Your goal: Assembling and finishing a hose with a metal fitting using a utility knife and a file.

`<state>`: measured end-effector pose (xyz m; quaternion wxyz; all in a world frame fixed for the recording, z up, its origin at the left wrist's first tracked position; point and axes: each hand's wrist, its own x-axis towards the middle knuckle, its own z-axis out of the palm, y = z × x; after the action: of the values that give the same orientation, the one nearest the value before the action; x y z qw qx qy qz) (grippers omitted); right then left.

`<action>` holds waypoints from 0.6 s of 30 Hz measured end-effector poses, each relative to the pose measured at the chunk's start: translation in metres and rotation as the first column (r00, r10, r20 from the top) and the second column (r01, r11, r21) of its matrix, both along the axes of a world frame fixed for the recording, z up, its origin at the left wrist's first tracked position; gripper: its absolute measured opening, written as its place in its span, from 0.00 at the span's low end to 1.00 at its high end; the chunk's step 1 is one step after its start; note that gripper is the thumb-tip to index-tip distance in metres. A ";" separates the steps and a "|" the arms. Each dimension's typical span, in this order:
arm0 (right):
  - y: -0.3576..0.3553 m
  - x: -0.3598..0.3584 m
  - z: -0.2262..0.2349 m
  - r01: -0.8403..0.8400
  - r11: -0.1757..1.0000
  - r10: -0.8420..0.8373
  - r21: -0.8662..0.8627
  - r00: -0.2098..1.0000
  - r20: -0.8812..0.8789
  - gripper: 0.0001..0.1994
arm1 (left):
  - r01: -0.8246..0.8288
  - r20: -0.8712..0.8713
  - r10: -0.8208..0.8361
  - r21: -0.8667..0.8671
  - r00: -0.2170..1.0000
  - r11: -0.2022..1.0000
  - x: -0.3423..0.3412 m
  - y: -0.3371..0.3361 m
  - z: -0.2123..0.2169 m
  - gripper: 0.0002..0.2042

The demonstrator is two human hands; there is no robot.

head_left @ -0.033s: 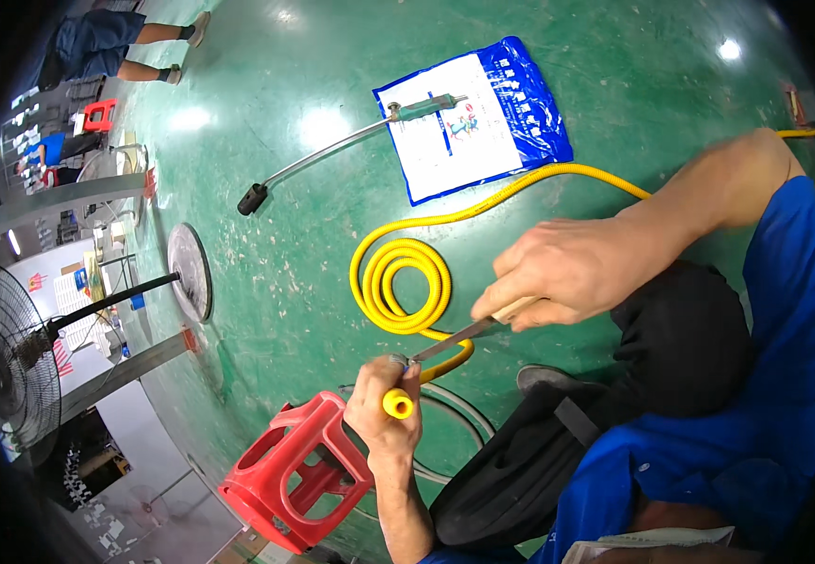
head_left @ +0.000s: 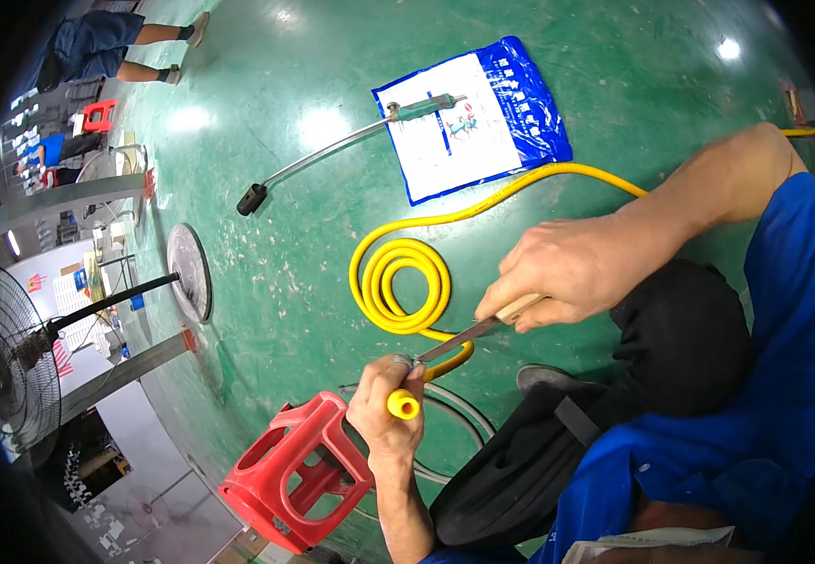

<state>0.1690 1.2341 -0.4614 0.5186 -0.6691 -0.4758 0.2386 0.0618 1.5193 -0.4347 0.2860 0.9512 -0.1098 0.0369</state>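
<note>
My left hand [head_left: 389, 409] is closed around the end of a yellow ribbed hose [head_left: 408, 280], and its cut-looking open mouth pokes out of my fist. From there the hose runs into a flat coil on the floor, then off toward the right. A wooden-handled knife [head_left: 469, 336] is gripped in my right hand [head_left: 563, 273], its narrow dark blade slanting down to my left fingertips. Something small and metallic shows at those fingertips, too small to name. Beyond the coil, a gas torch [head_left: 328, 148] with a green handle and black nozzle lies partly on a blue-and-white plastic bag [head_left: 454, 141].
A red plastic stool [head_left: 304, 470] lies tipped beside my left forearm. Grey tubing [head_left: 459, 404] curves on the green floor [head_left: 276, 263] near my shoe. At left stand a black fan [head_left: 17, 357] with a round base and metal posts. Another person [head_left: 97, 47] is at the upper left.
My left hand, with the hose end, and my right hand, with the knife, have shifted very slightly to the right. Everything else lies as before.
</note>
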 end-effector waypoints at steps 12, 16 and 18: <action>-0.003 -0.003 0.014 0.108 0.910 0.145 -0.401 0.822 0.551 0.09 | 0.018 -0.010 -0.018 -0.069 1.000 0.997 0.005 -0.008 -0.003 0.08; 0.008 -0.001 -0.003 0.252 0.966 -0.095 -0.058 0.554 0.827 0.11 | -0.042 0.052 0.044 -0.046 0.998 0.998 0.005 0.004 -0.003 0.10; 0.013 -0.003 -0.002 0.284 0.959 -0.149 -0.004 0.517 0.843 0.12 | -0.049 0.047 0.051 -0.041 0.998 0.998 0.004 0.008 -0.002 0.10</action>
<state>0.1658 1.2472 -0.4635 0.2065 -0.7902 -0.5593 -0.1419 0.0659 1.5271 -0.4366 0.3013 0.9466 -0.0921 0.0688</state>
